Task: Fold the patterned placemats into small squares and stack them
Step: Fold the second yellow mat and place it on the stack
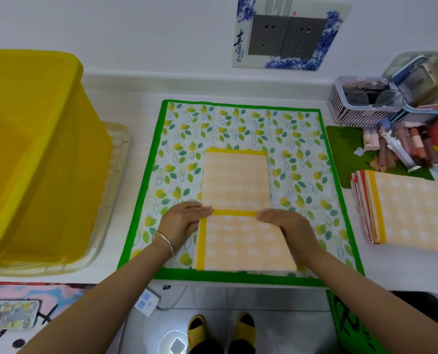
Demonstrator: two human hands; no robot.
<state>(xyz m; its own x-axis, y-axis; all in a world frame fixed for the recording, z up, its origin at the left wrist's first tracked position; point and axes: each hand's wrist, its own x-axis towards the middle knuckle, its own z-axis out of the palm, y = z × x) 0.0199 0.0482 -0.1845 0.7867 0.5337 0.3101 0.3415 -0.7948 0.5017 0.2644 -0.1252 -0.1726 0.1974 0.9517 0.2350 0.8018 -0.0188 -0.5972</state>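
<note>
Two containers: yellow tub (47,175), inside unclear; white basket (340,108) holds dark items.
Placemat (235,180): folded yellow edge under fingertips.
Left hand (184,219), right hand (283,222): fingers straight, pressing.

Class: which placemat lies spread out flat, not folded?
The green-bordered leaf placemat; the orange one on it is part-folded, the right-hand stack fully folded.

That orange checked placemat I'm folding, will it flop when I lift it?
Probably floppy: the placemat lies folded flat over itself. Likely light, being a thin sheet. The fold may spring open when lifted; the left hand and right hand press its edge down, and the stack fans at its edges.
</note>
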